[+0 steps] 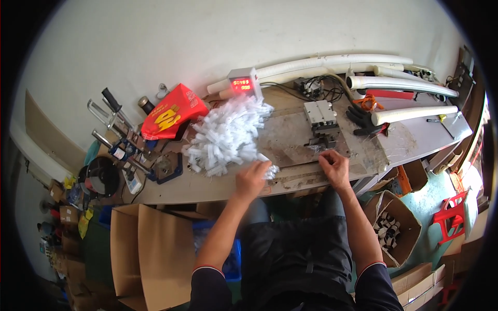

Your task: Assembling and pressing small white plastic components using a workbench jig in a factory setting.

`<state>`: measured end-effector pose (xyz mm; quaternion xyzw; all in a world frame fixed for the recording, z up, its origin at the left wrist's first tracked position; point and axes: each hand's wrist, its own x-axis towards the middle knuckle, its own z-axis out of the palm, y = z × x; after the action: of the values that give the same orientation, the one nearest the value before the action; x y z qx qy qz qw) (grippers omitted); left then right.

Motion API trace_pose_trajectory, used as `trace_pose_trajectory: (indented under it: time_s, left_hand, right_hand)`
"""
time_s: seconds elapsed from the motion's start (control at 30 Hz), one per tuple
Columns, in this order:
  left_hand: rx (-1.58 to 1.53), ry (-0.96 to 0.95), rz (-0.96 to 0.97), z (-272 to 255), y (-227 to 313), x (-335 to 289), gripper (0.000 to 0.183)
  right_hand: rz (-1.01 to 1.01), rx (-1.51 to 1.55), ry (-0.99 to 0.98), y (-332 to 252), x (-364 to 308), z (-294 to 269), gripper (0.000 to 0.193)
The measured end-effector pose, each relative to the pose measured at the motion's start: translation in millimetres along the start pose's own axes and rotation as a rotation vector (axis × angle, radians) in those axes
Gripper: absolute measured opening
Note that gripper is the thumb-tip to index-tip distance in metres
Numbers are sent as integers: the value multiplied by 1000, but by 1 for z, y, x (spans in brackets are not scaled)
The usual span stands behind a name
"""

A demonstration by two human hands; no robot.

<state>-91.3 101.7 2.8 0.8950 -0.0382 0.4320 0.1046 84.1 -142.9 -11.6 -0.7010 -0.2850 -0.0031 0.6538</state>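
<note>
Left grip [251, 179] (fingers curled, hold unclear) touches whitish pieces [228, 136], long axes pointing every way.

Both forearms [222, 239] angle inward, wrists right around the worktop's [161, 192] near edge. Left hand [251, 179] is kinda curled over the worktop, right hand [334, 168] has its fingers bent toward the thumb.

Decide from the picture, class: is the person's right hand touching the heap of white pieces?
Apart. The head view plainly shows work surface between the right hand and the heap of white pieces.
</note>
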Motion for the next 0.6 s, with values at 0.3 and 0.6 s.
trace_pose_trajectory:
  time_s: [0.3,0.6]
  left_hand:
    - [-145,8,291,65,61,45,33]
    - [-152,-67,341,67,74,64,34]
  right_hand:
    - [550,356,-319,-39,7,-7,25]
    - [647,521,-292,-20,16,-18,22]
